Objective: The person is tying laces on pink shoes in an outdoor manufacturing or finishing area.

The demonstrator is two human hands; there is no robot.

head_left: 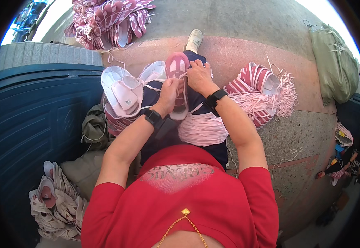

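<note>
A pink shoe upper (pixel 177 63) lies lengthwise over my lap, its rounded toe pointing away from me. My left hand (pixel 171 96) is closed on its side near the eyelets, thumb on top. At its right edge my right hand (pixel 200 77) pinches a pale shoelace (pixel 183 75) that runs between the two hands; the fingertips are partly hidden. A thick bundle of pale pink shoelaces (pixel 202 130) rests across my lap below the hands. Left of my left hand are stacked white-lined shoe uppers (pixel 124 91), with loose laces trailing from them.
A heap of pink uppers (pixel 112 22) lies on the ground ahead. To the right sits a bundle of striped uppers and laces (pixel 264 93); beyond it stands a green sack (pixel 335 62). A blue metal panel (pixel 39 120) borders the left, with beige uppers (pixel 58 202) near it.
</note>
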